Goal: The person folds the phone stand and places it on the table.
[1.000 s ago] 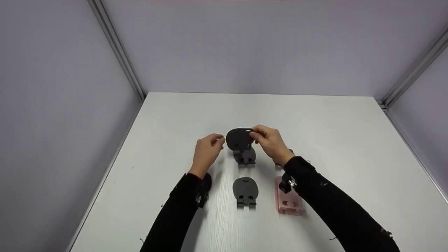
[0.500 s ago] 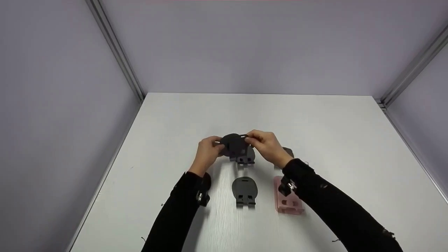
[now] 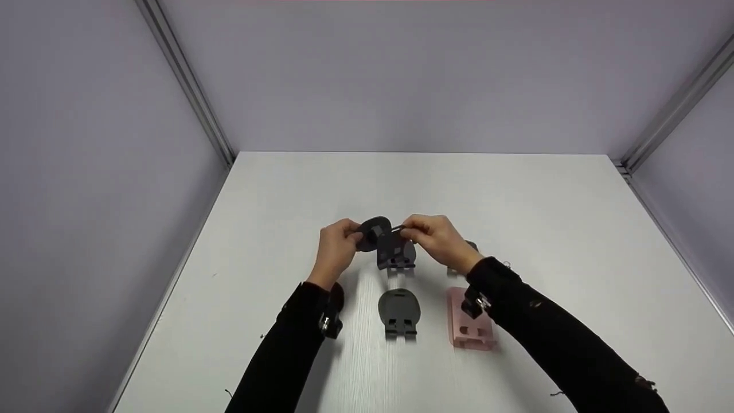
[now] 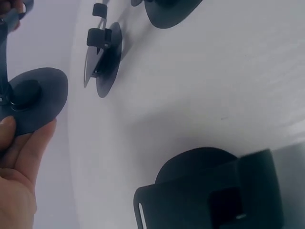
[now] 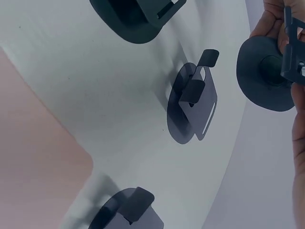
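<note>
Both hands hold one dark grey folding phone stand with a round base (image 3: 374, 232), raised over the table. My left hand (image 3: 335, 248) pinches the rim of that base, thumb on one side and fingers on the other, as the left wrist view shows. At the top edge of its slotted plate (image 3: 391, 249) my right hand (image 3: 438, 238) pinches with thumb and fingertips. The base is swung out at an angle from the plate, with the hinge between them. In the right wrist view, the round base (image 5: 255, 71) faces the camera beside the left fingers (image 5: 274, 19).
A similar stand (image 3: 409, 252) lies just behind the held one. Nearer stands a grey stand (image 3: 399, 310), with a pink stand (image 3: 467, 327) to its right. Another stand (image 3: 472, 245) is partly hidden by the right hand. A large dark stand (image 4: 190, 200) shows in the left wrist view.
My left hand has gone from apart to pinching the base. The base has turned away from the plate and tilted leftward. The right hand has moved slightly nearer and left.
</note>
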Demonstrator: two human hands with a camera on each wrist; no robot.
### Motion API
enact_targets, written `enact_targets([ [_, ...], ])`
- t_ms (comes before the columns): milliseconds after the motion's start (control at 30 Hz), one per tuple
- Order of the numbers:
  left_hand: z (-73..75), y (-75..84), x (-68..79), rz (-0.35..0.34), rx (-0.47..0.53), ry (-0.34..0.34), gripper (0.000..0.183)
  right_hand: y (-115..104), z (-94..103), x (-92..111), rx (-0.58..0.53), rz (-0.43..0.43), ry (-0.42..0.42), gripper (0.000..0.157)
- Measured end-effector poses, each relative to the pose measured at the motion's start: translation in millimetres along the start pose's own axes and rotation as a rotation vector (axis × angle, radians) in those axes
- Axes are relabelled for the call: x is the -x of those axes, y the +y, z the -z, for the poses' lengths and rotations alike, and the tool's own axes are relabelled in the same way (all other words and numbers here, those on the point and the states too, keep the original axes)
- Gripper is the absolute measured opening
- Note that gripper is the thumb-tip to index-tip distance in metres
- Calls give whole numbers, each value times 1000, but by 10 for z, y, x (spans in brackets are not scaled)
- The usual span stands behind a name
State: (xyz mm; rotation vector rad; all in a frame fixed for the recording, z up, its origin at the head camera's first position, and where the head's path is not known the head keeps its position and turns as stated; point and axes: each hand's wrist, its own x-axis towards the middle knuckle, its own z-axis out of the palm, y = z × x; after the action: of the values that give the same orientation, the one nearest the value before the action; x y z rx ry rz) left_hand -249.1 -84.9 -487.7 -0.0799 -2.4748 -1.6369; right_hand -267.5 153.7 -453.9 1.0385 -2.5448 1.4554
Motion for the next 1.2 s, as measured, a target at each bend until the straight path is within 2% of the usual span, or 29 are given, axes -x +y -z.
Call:
enact_targets([
  [100,6,-11,20,-38,-5,17,8,-14,-3,-1,2,2,-18,10],
  [300,-2,-29,41,-51,31,40,8,-37,-13,-11,16,10,-30,10],
  [600,-24,-3,49,-141,-100,82,7,-16,-34,-11,41,-6,-53,10],
  [800,-36,23,68,-231,-169,107,6,-9,-29,-11,26,-39,-49,10],
  [967,-52,44,99,-303,-227,109,5,25,-34,-4,14,-102,-62,12],
  [1200,-83,87,128,-468,-285,136,4,-5,-15,-15,-15,-206,-77,14],
])
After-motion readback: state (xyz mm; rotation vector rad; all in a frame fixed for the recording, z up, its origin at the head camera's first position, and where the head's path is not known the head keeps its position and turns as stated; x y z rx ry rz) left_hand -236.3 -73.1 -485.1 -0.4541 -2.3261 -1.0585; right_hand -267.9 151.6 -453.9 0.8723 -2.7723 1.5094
